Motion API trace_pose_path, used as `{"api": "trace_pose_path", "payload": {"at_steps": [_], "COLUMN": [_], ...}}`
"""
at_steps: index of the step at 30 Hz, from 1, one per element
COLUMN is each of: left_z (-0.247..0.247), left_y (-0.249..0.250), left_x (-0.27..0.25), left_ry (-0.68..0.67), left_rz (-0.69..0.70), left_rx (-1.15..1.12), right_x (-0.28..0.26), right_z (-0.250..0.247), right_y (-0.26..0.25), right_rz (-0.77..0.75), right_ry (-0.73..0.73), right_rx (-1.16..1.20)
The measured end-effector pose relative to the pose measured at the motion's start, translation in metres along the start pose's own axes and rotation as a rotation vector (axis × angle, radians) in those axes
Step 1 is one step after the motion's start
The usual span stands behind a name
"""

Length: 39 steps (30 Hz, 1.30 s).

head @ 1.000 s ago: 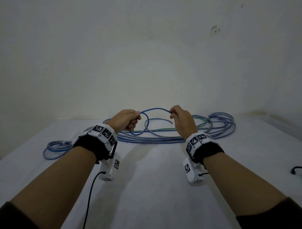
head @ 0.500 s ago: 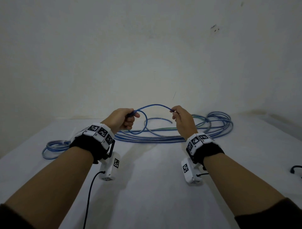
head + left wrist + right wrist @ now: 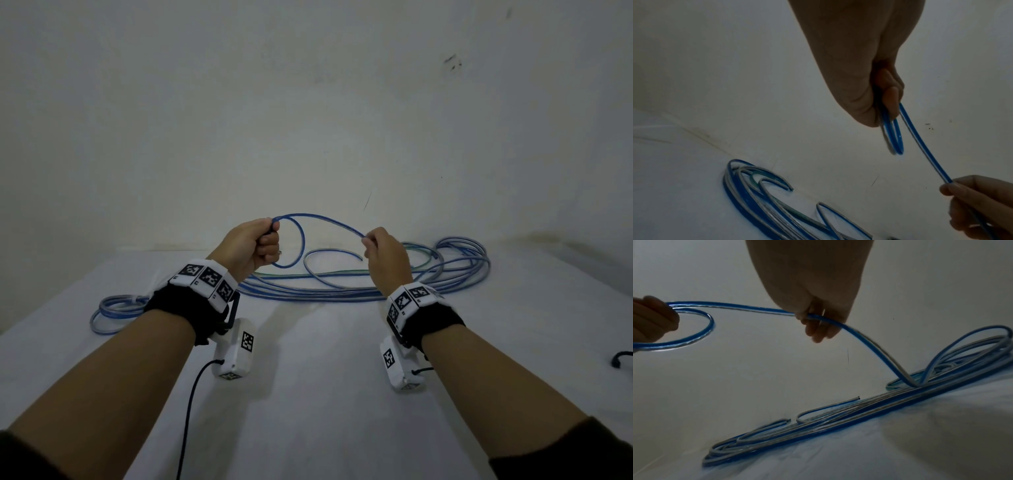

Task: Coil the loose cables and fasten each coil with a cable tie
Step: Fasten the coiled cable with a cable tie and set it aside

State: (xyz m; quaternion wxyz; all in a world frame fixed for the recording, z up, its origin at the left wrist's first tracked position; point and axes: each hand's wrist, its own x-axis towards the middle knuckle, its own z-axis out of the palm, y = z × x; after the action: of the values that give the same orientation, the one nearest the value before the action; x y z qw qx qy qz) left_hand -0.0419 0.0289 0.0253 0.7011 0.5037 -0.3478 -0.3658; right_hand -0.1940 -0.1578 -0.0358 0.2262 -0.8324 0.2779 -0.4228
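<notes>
A blue flat cable (image 3: 322, 221) runs through the air between my two hands above the white table. My left hand (image 3: 255, 245) grips a small loop of it (image 3: 298, 246), seen as a narrow loop (image 3: 894, 138) in the left wrist view. My right hand (image 3: 383, 255) pinches the same cable (image 3: 813, 316) further along; from there it drops to the loose pile of blue cables (image 3: 342, 291) at the table's back. A small tied blue coil (image 3: 113, 308) lies at the far left.
The white table (image 3: 325, 394) ends at a pale wall (image 3: 308, 120) just behind the pile. A black cord end (image 3: 620, 359) shows at the right edge. A black wire (image 3: 191, 411) hangs from my left wrist camera.
Both hands have risen and moved apart. The stretch of cable between them has grown longer, and the loop at my left hand hangs lower.
</notes>
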Motion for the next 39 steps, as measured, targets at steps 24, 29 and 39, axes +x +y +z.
{"api": "trace_pose_path", "payload": {"at_steps": [24, 29, 39], "left_z": [0.025, 0.021, 0.018], "left_y": [-0.011, -0.026, -0.039], "left_x": [0.017, 0.022, 0.016], "left_ry": [0.065, 0.129, 0.033], "left_rz": [0.266, 0.33, 0.2], "left_rx": [0.205, 0.469, 0.81], "right_x": [-0.005, -0.015, -0.003], "right_z": [0.022, 0.015, 0.008], "right_y": [-0.026, -0.036, -0.033], "right_rz": [-0.123, -0.334, -0.526], "right_ry": [-0.355, -0.408, -0.202], "right_rx": [-0.283, 0.047, 0.115]}}
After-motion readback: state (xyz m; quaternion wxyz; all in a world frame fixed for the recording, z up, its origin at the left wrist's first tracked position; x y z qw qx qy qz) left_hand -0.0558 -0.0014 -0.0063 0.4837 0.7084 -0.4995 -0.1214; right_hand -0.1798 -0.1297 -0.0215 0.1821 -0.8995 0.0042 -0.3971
